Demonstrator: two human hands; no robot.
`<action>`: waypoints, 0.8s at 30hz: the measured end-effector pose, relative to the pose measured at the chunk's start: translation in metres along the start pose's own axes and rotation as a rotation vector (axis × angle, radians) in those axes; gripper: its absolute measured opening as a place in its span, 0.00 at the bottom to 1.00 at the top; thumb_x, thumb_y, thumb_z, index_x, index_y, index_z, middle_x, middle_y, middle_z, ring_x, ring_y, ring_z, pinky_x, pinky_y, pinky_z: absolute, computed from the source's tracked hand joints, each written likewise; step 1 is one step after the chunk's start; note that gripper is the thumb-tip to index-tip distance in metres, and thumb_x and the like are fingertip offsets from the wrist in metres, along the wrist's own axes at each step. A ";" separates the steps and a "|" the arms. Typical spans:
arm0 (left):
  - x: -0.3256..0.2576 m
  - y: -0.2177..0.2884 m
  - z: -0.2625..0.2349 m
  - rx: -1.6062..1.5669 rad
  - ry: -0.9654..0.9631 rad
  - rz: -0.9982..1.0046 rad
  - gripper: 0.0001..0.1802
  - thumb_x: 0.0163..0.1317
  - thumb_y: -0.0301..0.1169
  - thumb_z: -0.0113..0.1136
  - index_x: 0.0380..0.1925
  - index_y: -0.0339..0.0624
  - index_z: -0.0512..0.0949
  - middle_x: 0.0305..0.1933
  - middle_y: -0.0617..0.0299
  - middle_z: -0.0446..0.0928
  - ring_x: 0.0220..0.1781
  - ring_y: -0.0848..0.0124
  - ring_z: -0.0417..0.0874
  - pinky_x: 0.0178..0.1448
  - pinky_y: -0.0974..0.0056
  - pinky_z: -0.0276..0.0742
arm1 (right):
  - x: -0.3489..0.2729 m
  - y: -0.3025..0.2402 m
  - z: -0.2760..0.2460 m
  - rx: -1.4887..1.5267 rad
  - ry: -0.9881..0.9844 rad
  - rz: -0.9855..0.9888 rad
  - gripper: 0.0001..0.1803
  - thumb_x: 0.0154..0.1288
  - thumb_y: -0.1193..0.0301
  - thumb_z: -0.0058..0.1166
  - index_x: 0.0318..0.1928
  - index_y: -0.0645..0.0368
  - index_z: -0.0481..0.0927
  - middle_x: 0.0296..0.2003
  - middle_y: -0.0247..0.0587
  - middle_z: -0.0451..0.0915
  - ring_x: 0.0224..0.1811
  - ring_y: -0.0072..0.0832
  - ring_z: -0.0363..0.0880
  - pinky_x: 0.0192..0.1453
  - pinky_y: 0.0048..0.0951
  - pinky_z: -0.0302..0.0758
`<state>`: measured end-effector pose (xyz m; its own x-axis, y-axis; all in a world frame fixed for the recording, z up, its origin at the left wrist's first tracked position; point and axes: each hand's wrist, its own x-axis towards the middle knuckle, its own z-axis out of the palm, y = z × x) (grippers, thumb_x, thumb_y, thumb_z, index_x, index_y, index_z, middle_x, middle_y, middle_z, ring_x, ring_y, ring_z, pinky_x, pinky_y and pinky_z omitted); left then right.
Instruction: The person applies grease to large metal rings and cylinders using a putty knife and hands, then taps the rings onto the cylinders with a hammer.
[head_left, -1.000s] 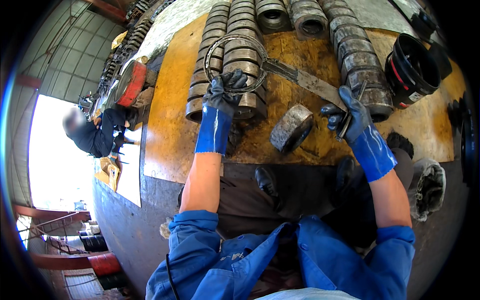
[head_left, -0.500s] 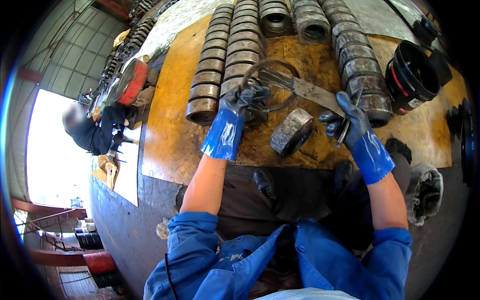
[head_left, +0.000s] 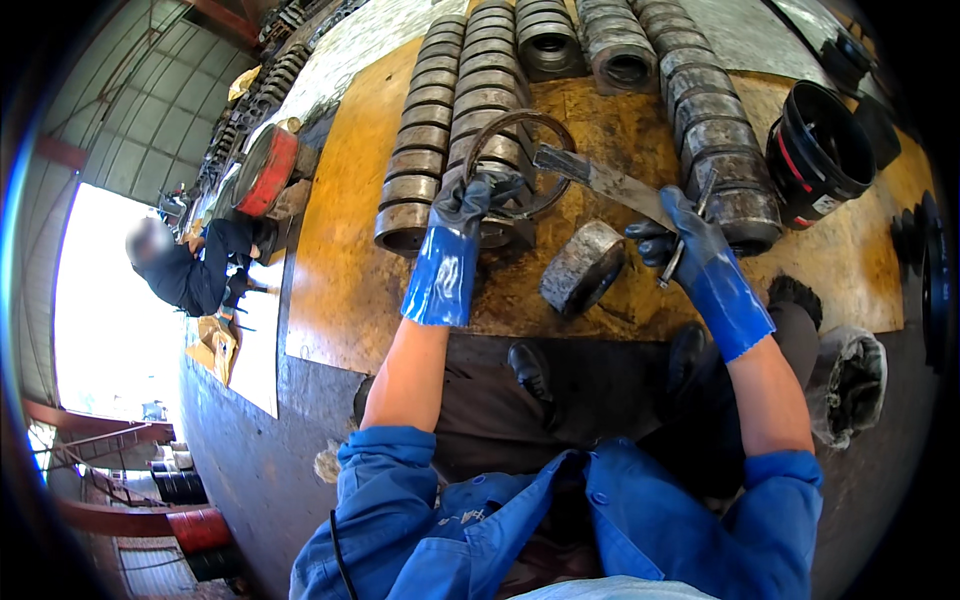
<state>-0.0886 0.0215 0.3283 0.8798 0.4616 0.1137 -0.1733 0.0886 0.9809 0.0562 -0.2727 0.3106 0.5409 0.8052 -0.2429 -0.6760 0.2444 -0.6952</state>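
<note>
The left hand (head_left: 478,196), in a black glove with a long blue cuff, has its grip closed around the near rim of a thin metal ring (head_left: 520,160). The ring stands tilted, leaning up against a row of stacked rings (head_left: 425,150), and the hand seems to steady it there so its edge faces the other hand. The right hand (head_left: 680,232), gloved the same way, has its grip closed on a slim rod-like tool (head_left: 690,225) that runs down through the fist; what kind of tool it is cannot be told. A flat, worn metal blade (head_left: 605,182) stretches from just beside that hand toward the ring and meets its far side, though whether the right hand also holds it is unclear.

The ring is dark, rusty and narrow, a plain open hoop much wider than the stacked rings behind it. Just below the ring and to its right, between the two hands, a short thick steel cylinder (head_left: 583,265) lies tipped on its side. More rows of grey, grimy rings run away beyond the ring, across a stained yellow-brown wooden surface (head_left: 340,260). Well to the right of the ring stands a black bucket (head_left: 820,150). Far to the left of the ring, another person (head_left: 190,265) in dark clothes crouches on the floor
</note>
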 end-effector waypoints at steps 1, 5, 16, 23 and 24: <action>-0.005 0.002 0.004 0.078 -0.022 0.004 0.18 0.69 0.35 0.52 0.44 0.26 0.73 0.49 0.39 0.77 0.53 0.52 0.80 0.54 0.49 0.82 | -0.002 0.001 0.004 -0.051 0.063 -0.035 0.27 0.67 0.52 0.52 0.52 0.66 0.75 0.36 0.56 0.83 0.23 0.31 0.82 0.24 0.27 0.78; -0.011 0.000 0.012 0.163 -0.094 -0.024 0.19 0.65 0.38 0.59 0.47 0.33 0.75 0.43 0.54 0.80 0.46 0.65 0.81 0.50 0.61 0.80 | -0.006 0.004 0.018 -0.227 0.145 -0.181 0.24 0.68 0.56 0.53 0.50 0.66 0.76 0.33 0.50 0.84 0.25 0.27 0.82 0.24 0.24 0.78; -0.019 -0.009 0.019 0.381 -0.208 -0.098 0.22 0.60 0.41 0.66 0.48 0.37 0.77 0.38 0.69 0.78 0.38 0.78 0.75 0.45 0.71 0.72 | -0.013 0.003 0.031 -0.361 0.003 -0.328 0.23 0.70 0.57 0.50 0.54 0.63 0.76 0.33 0.45 0.84 0.28 0.21 0.81 0.32 0.22 0.78; -0.011 0.013 -0.026 0.748 -0.167 0.002 0.23 0.61 0.38 0.65 0.52 0.35 0.76 0.44 0.62 0.78 0.42 0.75 0.78 0.50 0.71 0.73 | -0.016 -0.001 0.029 -0.396 -0.020 -0.348 0.24 0.71 0.57 0.48 0.55 0.65 0.75 0.36 0.47 0.84 0.33 0.25 0.82 0.37 0.24 0.80; -0.006 0.020 -0.032 0.652 -0.123 -0.018 0.21 0.62 0.35 0.63 0.52 0.35 0.76 0.46 0.62 0.78 0.43 0.74 0.78 0.51 0.70 0.73 | -0.015 -0.002 0.031 -0.348 -0.037 -0.329 0.23 0.71 0.58 0.48 0.55 0.65 0.75 0.36 0.47 0.83 0.34 0.25 0.82 0.38 0.25 0.81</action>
<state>-0.1118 0.0490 0.3420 0.9307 0.3579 0.0761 0.1111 -0.4746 0.8731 0.0340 -0.2687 0.3366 0.6756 0.7357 0.0482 -0.2607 0.2996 -0.9177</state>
